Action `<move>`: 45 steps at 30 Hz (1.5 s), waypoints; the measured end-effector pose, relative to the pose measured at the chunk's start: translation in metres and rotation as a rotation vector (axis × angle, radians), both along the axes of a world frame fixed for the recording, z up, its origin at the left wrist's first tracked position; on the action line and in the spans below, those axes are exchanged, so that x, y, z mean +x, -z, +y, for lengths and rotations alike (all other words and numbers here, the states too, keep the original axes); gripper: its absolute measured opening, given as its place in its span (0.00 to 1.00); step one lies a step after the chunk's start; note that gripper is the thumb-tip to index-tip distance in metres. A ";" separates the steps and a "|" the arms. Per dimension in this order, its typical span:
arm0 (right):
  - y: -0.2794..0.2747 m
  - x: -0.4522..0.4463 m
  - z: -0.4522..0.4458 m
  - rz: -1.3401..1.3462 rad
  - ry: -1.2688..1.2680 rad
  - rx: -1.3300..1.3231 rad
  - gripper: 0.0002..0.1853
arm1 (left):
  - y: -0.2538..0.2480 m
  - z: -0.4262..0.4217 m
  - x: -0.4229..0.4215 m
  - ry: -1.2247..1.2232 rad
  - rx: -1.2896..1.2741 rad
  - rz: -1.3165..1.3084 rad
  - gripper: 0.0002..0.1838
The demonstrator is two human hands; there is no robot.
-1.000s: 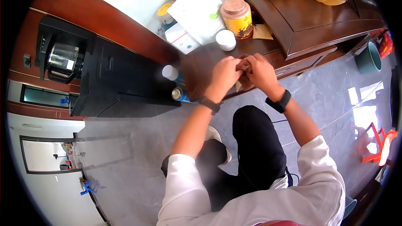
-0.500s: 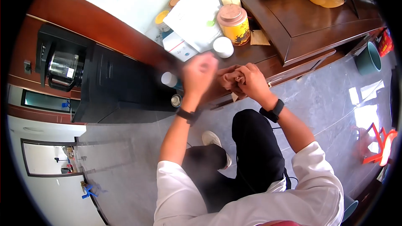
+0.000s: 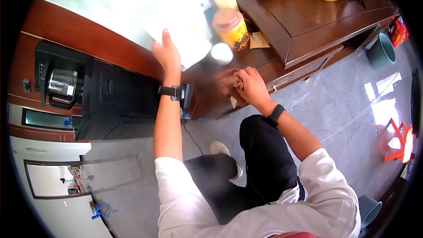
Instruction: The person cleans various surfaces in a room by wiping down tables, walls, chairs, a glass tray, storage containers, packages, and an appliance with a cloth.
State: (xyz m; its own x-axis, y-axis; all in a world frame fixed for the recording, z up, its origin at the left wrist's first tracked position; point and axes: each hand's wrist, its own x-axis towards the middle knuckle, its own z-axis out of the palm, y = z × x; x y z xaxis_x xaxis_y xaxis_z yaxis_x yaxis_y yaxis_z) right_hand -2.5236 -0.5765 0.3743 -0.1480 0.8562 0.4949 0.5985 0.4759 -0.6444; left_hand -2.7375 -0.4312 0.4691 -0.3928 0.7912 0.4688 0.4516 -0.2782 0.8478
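Near frame centre — crumpled brown bundle (image 3: 229,82) held by bent fingers of right hand (image 3: 254,89); upper left of centre — white sheet (image 3: 192,46) overlapped by left hand (image 3: 168,56), grip cannot be told.

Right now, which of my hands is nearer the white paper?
Left. Your left hand is at the white paper; your right hand is farther off, to its lower right.
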 end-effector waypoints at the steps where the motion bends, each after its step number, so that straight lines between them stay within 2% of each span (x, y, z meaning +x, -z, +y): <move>1: 0.000 0.000 0.001 -0.021 0.003 0.005 0.20 | -0.009 -0.007 0.000 -0.015 0.073 -0.046 0.21; 3: 0.011 -0.001 0.003 -0.013 0.020 0.000 0.20 | -0.033 -0.033 0.001 0.013 0.059 -0.168 0.23; 6: 0.055 -0.005 0.017 0.077 0.072 -0.001 0.20 | -0.041 -0.064 -0.010 0.144 0.166 -0.367 0.25; 9: 0.056 -0.001 0.017 0.180 0.056 -0.017 0.18 | -0.051 -0.115 -0.013 0.195 0.109 -0.465 0.28; 11: 0.047 0.007 0.012 0.349 0.006 -0.060 0.23 | -0.042 -0.140 -0.017 0.184 0.077 -0.521 0.29; 13: 0.036 0.011 0.003 0.995 -0.052 -0.461 0.21 | -0.033 -0.166 -0.020 0.209 0.019 -0.613 0.30; 15: 0.024 0.012 -0.004 1.059 0.024 -0.174 0.18 | -0.026 -0.188 -0.021 0.280 -0.065 -0.739 0.31; 16: 0.014 0.012 -0.010 1.068 -0.006 -0.136 0.20 | -0.019 -0.197 -0.022 0.386 -0.104 -0.760 0.33; 19: -0.003 -0.001 -0.031 1.165 -0.118 -0.242 0.20 | -0.019 -0.222 -0.007 0.617 -0.223 -0.932 0.36; 20: 0.000 -0.009 -0.031 1.185 -0.185 -0.146 0.19 | -0.019 -0.229 -0.004 0.687 -0.277 -0.899 0.38; 23: -0.002 -0.023 -0.048 1.450 -0.226 -0.364 0.17 | -0.006 -0.243 -0.002 0.689 -0.322 -0.932 0.43; 24: 0.002 -0.024 -0.055 1.417 -0.188 -0.445 0.14 | -0.001 -0.246 -0.005 0.759 -0.311 -0.936 0.49; 27: -0.008 -0.040 -0.071 1.487 -0.063 -0.432 0.13 | 0.024 -0.244 -0.009 1.167 -0.006 -1.112 0.56; 29: -0.006 -0.036 -0.079 1.477 -0.088 -0.426 0.15 | 0.038 -0.244 -0.005 1.339 0.059 -1.203 0.52; 31: -0.013 -0.037 -0.085 1.465 0.045 -0.413 0.16 | 0.055 -0.250 0.004 1.392 -0.012 -1.309 0.49; 33: -0.013 -0.034 -0.092 1.354 0.035 -0.405 0.20 | 0.073 -0.261 0.012 1.388 -0.136 -1.424 0.46; 34: -0.018 -0.031 -0.101 1.246 0.027 -0.369 0.21 | 0.084 -0.266 0.016 1.372 -0.214 -1.492 0.44; 36: -0.004 -0.023 -0.108 0.793 0.102 -0.151 0.26 | 0.101 -0.278 0.021 1.315 -0.405 -1.640 0.41; 39: -0.003 -0.007 -0.126 0.417 -0.127 0.146 0.25 | 0.129 -0.294 0.033 1.206 -0.669 -1.841 0.37; 41: -0.004 -0.010 -0.138 0.416 -0.276 0.156 0.21 | 0.139 -0.304 0.037 1.153 -0.810 -1.939 0.34; 45: -0.013 -0.003 -0.144 0.277 -0.391 0.252 0.16 | 0.149 -0.320 0.032 1.090 -0.945 -1.987 0.28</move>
